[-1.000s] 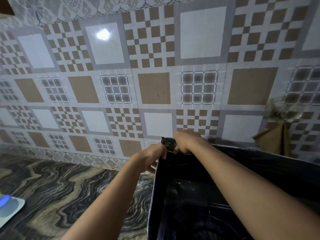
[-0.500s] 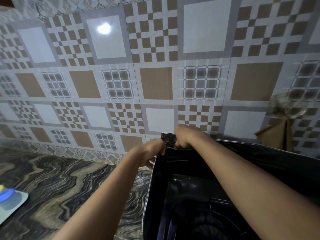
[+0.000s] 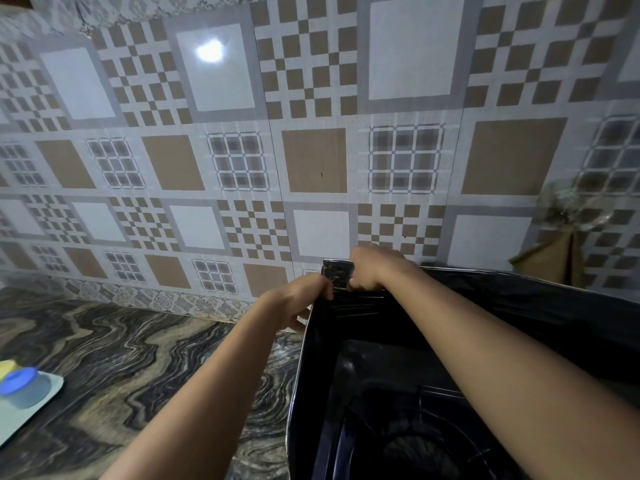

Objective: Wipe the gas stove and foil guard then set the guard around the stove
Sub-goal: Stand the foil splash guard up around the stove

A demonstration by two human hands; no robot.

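At the bottom right of the frame the gas stove (image 3: pixel 408 445) sits dark and dim, its burner ring barely readable, so whether it is wiped clean cannot be told. The foil guard (image 3: pixel 519 306) already stands upright around it, one panel down the stove's left side and another along the back in front of the tiled wall (image 3: pixel 311 161). At frame centre both hands pinch the guard's far-left top corner: the left hand (image 3: pixel 298 299) closed on the outer edge, the right hand (image 3: pixel 370 268) clamped over the top fold. Judging by this, wiping looks finished and only the final seating of the guard remains.
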